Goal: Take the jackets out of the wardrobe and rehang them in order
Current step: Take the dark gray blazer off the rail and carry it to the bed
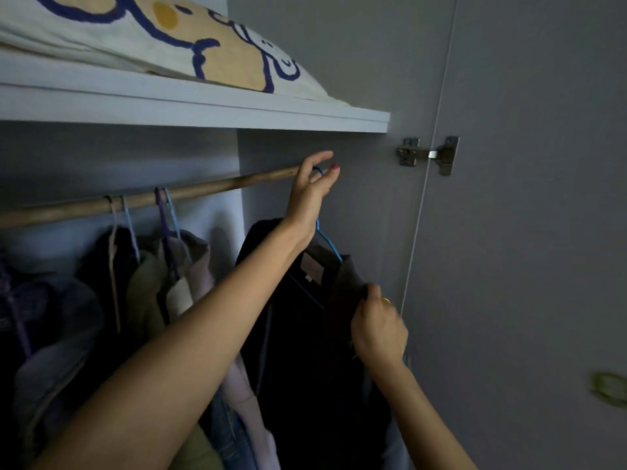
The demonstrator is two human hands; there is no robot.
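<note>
Dark jacket point(305, 351) hung on a blue hanger point(328, 241) at the rod's point(142, 200) right end; left hand point(314, 195) pinched the hook, apparently over the rod; right hand point(380, 325) gripped its collar.

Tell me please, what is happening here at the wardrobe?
A person is handling a dark jacket on a blue hanger at the right end of the rod. The left hand pinches the hanger's hook up at the rod; whether the hook sits on the rod cannot be told. The right hand grips the jacket's front edge. Other jackets hang further left, and a folded patterned cloth lies on the shelf above.
</note>
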